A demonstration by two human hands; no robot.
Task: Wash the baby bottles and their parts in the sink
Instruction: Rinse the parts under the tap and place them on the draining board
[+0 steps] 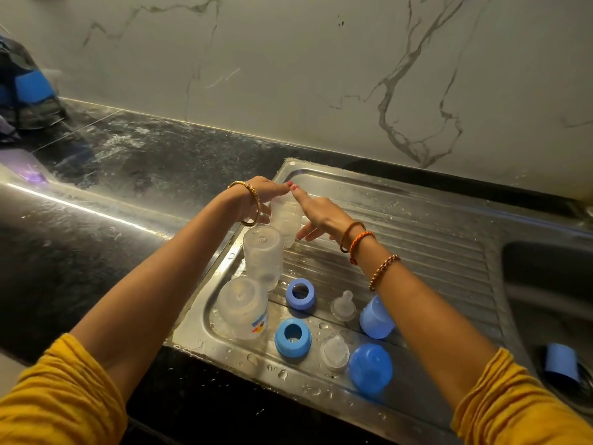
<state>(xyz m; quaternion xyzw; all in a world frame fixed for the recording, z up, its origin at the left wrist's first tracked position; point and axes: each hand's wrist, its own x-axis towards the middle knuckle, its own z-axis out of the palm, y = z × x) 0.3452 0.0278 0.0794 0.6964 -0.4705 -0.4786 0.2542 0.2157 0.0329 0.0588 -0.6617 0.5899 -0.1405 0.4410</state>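
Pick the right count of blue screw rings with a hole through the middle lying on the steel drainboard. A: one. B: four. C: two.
C: two open blue rings lie on the drainboard, the farther ring and the nearer ring; the other blue pieces there are closed caps.

You've got a wet steel ribbed drainboard [433, 239] set in the dark stone surface [96, 200], w/ 3 clear bottles [262, 256] upside down along its left edge, 2 blue rings [293, 337], 2 clear teats [335, 351] & 2 blue caps [370, 369] beside them.
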